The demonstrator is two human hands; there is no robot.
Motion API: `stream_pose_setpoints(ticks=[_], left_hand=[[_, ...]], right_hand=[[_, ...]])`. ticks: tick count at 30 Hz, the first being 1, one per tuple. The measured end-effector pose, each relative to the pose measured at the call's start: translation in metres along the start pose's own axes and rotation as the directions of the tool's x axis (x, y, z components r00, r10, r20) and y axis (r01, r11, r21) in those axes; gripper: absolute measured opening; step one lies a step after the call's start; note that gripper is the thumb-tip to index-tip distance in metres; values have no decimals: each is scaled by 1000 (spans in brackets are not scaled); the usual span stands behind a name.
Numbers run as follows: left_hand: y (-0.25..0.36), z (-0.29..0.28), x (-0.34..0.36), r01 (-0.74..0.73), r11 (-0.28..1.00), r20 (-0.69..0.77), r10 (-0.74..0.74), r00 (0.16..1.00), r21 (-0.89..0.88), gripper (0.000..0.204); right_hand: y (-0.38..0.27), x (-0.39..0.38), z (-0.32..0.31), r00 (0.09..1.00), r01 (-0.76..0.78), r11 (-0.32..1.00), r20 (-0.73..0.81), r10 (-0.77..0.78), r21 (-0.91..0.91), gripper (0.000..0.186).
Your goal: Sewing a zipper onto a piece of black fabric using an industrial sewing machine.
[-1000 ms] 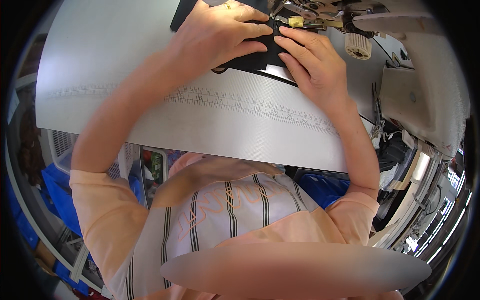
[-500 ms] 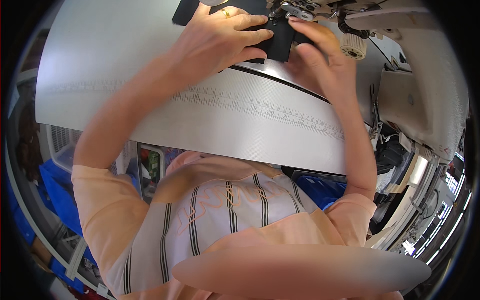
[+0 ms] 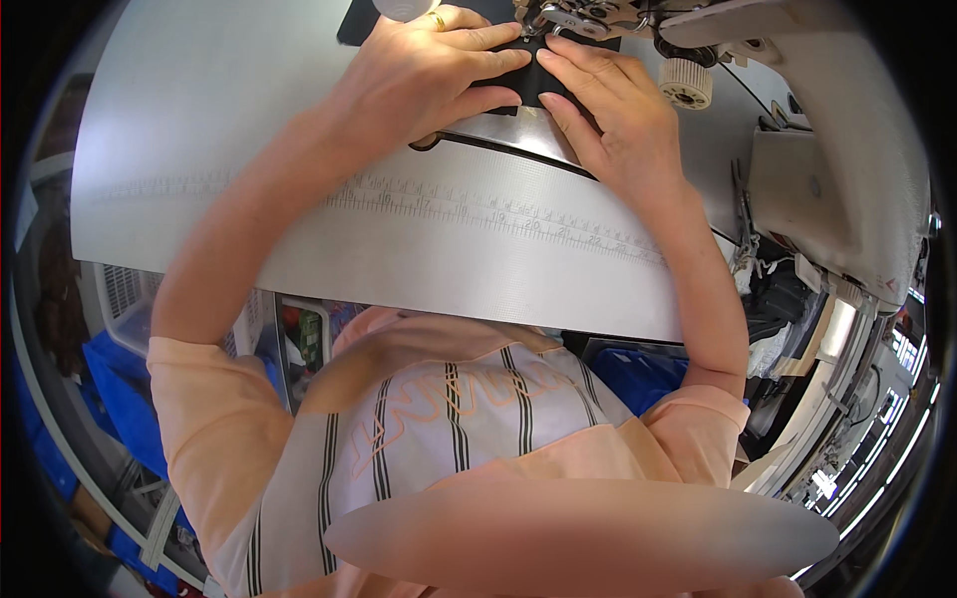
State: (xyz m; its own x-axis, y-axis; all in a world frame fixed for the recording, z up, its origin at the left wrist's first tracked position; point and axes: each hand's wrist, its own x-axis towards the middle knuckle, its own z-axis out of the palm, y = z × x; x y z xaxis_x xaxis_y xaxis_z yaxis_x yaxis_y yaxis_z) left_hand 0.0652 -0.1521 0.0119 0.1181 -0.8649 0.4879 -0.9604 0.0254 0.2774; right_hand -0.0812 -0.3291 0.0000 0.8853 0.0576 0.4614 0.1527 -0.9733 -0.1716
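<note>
A piece of black fabric (image 3: 530, 82) lies on the sewing machine bed below the needle and presser foot area (image 3: 533, 20). My left hand (image 3: 424, 75), with a ring on one finger, rests on the fabric's left part, fingers stretched out and thumb apart. From the right, my right hand (image 3: 618, 110) presses its extended fingertips on the fabric close to the presser foot. Neither hand is closed. More black material (image 3: 356, 22) shows beyond my left hand; my hands hide whether it is the same piece.
The pale table (image 3: 239, 199) carries a printed ruler scale (image 3: 498, 211) along its near side. At the right stand the machine's ribbed knob (image 3: 686, 85) and body (image 3: 847, 149). Scissors-like metal tools (image 3: 739, 199) lie beside it. A white basket (image 3: 125, 299) sits below the table's left edge.
My right hand has moved left and down onto the fabric, its fingers now stretched flat beside the presser foot. My left hand stays on the fabric; the whole view has shifted slightly.
</note>
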Motion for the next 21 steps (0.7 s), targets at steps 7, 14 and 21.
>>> stream_pose_setpoints(ticks=[7, 14, 21], left_hand=[[-1, 3, -1, 28, 1000, 20, -28, 999, -8, 37], [-5, 6, -3, 37, 997, 38, -40, 998, 75, 37], [-17, 15, -8, -8, 983, 36, 1, 999, 181, 41]], right_hand=[[4, -1, 4, 1000, -9, 1000, -10, 9, -1, 33], [55, -23, -9, 886, -446, 848, 10, 463, 286, 32], [161, 2, 1, 885, -343, 894, 219, 410, -287, 28]])
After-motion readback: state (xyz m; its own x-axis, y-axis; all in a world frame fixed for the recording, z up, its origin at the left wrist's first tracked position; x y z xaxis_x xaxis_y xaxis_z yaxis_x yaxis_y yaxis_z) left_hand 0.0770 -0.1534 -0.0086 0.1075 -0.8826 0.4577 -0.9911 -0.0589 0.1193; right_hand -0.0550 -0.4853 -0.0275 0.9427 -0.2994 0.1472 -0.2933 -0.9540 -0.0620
